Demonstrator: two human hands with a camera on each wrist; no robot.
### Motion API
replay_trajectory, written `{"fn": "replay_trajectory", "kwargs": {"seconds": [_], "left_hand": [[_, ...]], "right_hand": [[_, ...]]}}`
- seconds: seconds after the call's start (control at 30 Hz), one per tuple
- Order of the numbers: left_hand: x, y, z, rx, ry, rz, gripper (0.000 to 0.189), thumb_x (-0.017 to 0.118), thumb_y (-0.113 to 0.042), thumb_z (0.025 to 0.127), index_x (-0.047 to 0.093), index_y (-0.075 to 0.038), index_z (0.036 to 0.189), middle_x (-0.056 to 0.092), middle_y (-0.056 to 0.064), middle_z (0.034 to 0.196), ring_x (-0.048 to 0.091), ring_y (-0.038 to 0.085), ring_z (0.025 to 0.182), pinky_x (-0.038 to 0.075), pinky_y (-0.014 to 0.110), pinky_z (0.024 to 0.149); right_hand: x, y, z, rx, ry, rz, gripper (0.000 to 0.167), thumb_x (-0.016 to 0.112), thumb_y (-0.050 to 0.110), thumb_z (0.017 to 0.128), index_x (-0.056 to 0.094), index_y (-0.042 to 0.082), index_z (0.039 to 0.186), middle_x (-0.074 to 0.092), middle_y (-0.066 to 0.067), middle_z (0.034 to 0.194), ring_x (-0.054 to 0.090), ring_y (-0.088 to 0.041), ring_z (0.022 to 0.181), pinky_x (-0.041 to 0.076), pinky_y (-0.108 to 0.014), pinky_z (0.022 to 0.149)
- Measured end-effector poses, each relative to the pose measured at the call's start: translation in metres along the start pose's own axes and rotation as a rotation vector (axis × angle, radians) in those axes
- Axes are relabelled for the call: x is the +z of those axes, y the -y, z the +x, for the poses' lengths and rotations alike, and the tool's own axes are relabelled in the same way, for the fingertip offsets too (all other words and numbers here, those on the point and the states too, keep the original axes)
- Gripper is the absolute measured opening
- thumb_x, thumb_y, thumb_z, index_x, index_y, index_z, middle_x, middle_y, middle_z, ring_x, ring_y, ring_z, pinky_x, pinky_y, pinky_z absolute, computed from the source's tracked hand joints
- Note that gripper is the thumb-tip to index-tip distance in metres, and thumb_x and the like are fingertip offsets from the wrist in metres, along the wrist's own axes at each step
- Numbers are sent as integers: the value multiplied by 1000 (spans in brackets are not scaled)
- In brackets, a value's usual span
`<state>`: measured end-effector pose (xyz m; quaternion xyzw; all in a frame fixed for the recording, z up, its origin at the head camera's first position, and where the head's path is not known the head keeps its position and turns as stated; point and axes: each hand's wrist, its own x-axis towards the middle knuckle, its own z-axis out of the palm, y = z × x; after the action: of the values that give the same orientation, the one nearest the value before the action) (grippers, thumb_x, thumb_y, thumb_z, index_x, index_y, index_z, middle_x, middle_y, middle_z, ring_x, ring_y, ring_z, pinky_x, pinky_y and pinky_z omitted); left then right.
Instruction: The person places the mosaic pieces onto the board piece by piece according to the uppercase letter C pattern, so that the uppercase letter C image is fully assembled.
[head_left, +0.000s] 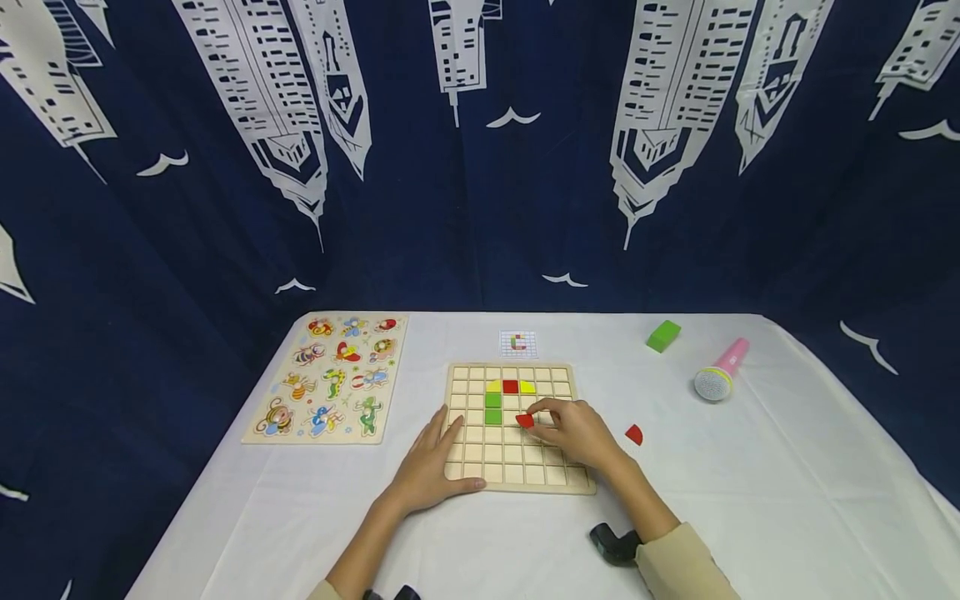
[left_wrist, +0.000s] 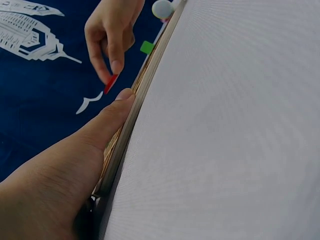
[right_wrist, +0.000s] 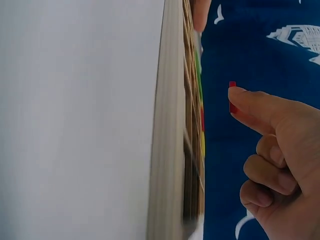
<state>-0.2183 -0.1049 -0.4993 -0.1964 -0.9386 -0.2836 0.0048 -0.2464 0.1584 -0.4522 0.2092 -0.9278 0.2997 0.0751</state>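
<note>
A wooden grid board (head_left: 472,475) lies on the table with a few coloured tiles in its cells: two green tiles (head_left: 492,408), a red square tile (head_left: 511,387) and yellow corner pieces (head_left: 528,387). My right hand (head_left: 573,433) pinches a small red fan-shaped piece (head_left: 524,421) between thumb and fingertip, above the board's middle; the right wrist view shows this piece (right_wrist: 233,107) edge-on, apart from the board. My left hand (head_left: 427,467) rests at the board's lower left corner, fingers spread along the left side, thumb (left_wrist: 122,97) against the near edge.
Another red fan-shaped piece (head_left: 634,434) lies right of the board. Farther back are a green block (head_left: 663,336) and a pink toy microphone (head_left: 722,369). A small pattern card (head_left: 518,344) sits behind the board, and an insect picture puzzle (head_left: 322,379) lies to the left.
</note>
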Motion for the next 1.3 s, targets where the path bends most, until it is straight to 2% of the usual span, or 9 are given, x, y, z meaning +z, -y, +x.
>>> {"fn": "replay_trajectory", "kwargs": {"seconds": [0.27, 0.5, 0.97, 1.3], "left_hand": [[-1, 0, 0, -8, 7, 3, 106, 58, -75, 67, 25, -15, 147, 5, 12, 154, 13, 36, 137, 23, 55, 104], [-1, 1, -1, -11, 4, 1, 106, 58, -76, 66, 25, -15, 147, 6, 12, 154, 13, 36, 137, 24, 54, 103], [0, 1, 0, 3, 0, 5, 107, 56, -77, 66, 25, -15, 147, 6, 12, 154, 13, 36, 137, 25, 54, 103], [0, 1, 0, -4, 1, 3, 107, 57, -77, 66, 25, -15, 147, 6, 12, 154, 13, 36, 137, 24, 55, 103]], "right_hand": [[24, 17, 16, -32, 35, 4, 23, 74, 26, 78, 70, 16, 99, 28, 10, 45, 21, -3, 43, 19, -20, 40], [36, 24, 18, -32, 72, -10, 22, 74, 27, 78, 71, 16, 96, 28, 12, 45, 21, -3, 42, 20, -20, 39], [39, 21, 15, -19, 36, -66, 26, 76, 34, 74, 70, 19, 94, 35, 11, 48, 26, -4, 45, 23, -21, 40], [41, 21, 14, -25, 5, -63, 28, 76, 38, 73, 69, 19, 93, 36, 12, 48, 26, -3, 44, 25, -21, 40]]}}
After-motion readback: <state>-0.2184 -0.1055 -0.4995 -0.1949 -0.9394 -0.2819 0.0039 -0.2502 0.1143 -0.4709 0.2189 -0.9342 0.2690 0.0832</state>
